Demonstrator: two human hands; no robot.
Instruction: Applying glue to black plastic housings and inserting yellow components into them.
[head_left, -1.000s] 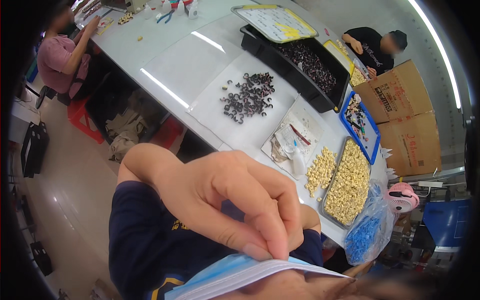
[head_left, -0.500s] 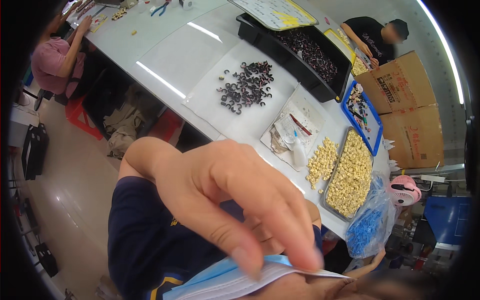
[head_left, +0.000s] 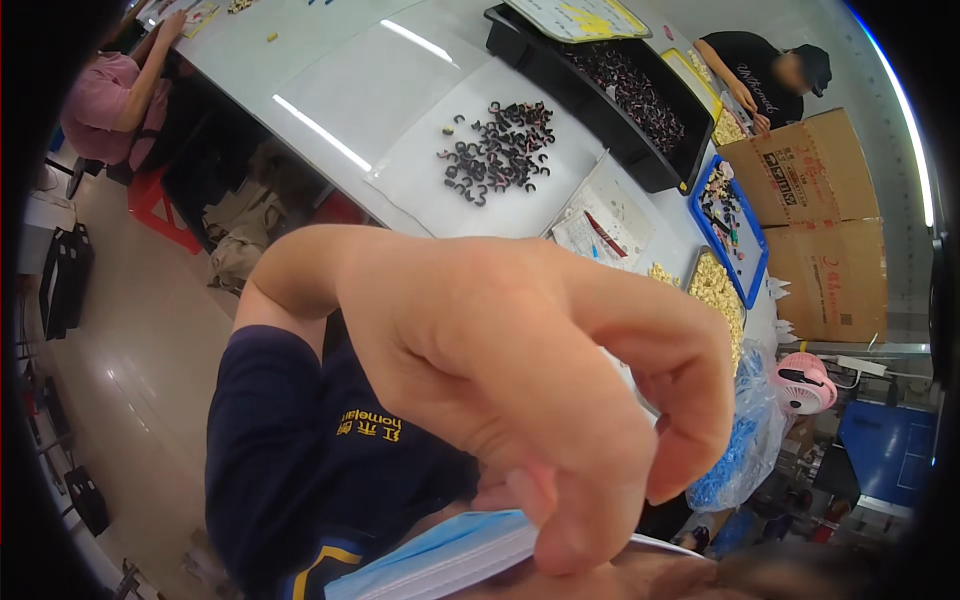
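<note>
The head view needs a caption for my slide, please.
Left hand by a face mask, black curved pieces on the table beyond.

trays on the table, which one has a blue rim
The rectangular tray of small mixed-colour parts, beside the brown cardboard box; it alone is blue-rimmed. The tray near the black-shirted co-worker is yellow.

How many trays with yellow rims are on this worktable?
2 that I can see: one tray over the far end of the black bin, another tray between that bin and the person in the black top. Others may be hidden.
</note>
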